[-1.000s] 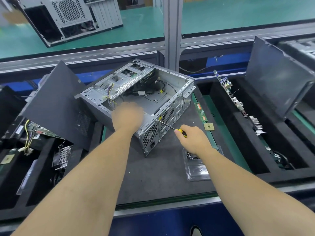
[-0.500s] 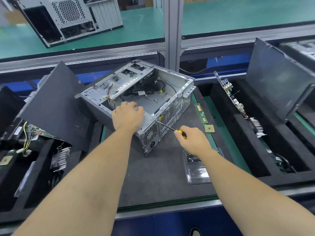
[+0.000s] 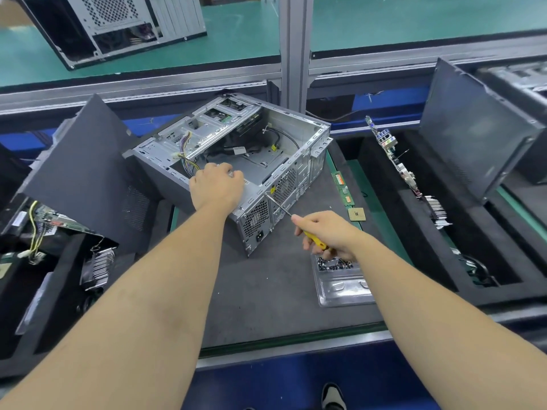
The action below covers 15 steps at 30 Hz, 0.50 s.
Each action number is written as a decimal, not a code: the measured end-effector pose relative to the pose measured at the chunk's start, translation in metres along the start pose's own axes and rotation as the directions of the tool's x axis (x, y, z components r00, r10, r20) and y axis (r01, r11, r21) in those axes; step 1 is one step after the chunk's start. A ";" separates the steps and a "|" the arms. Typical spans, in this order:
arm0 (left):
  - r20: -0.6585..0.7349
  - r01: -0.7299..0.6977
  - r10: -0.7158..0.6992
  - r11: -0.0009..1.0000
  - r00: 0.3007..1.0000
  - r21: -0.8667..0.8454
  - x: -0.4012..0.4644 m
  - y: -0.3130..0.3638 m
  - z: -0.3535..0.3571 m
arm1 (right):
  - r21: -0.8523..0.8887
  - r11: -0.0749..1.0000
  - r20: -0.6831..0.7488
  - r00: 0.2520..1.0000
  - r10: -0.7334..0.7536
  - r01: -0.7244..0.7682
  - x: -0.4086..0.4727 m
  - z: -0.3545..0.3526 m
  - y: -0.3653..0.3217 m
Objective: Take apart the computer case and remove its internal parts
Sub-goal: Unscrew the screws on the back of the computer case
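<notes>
My left hand [image 3: 217, 189] now grips the computer case [image 3: 236, 161] rim, no longer hovering; right hand [image 3: 327, 233] pinches the screwdriver [image 3: 291, 217] at a rear-panel screw, likely the power supply's.

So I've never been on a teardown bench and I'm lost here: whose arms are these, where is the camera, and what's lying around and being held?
The camera sits on a person's head, looking down at their own two bare arms.

In the middle, on a grey mat, lies an opened computer case with its side off, so you see loose cables inside. The left hand rests curled on the case's near edge; what its fingers hold, if anything, is hidden. The right hand grips a yellow-handled screwdriver, its tip at the case's rear panel.

Beside the case lie memory sticks and a square chip. A clear tray holds small screws. Black foam bins on both sides hold removed boards.
</notes>
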<state>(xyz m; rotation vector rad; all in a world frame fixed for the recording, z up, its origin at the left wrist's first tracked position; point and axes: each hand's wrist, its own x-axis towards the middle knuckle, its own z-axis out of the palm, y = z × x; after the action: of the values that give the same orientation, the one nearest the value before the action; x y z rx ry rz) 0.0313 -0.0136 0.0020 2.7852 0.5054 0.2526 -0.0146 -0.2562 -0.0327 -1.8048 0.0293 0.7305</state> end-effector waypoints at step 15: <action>0.053 0.004 -0.013 0.988 0.999 0.157 -0.011 -0.005 0.007 | 0.651 0.707 0.209 0.960 0.184 -0.277 -0.029 0.009 -0.013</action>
<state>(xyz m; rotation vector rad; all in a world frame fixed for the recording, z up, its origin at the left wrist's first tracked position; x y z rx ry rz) 0.0214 -0.0149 -0.0071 2.9329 0.5458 0.1411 -0.0375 -0.2529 -0.0096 -1.0488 0.3997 0.8742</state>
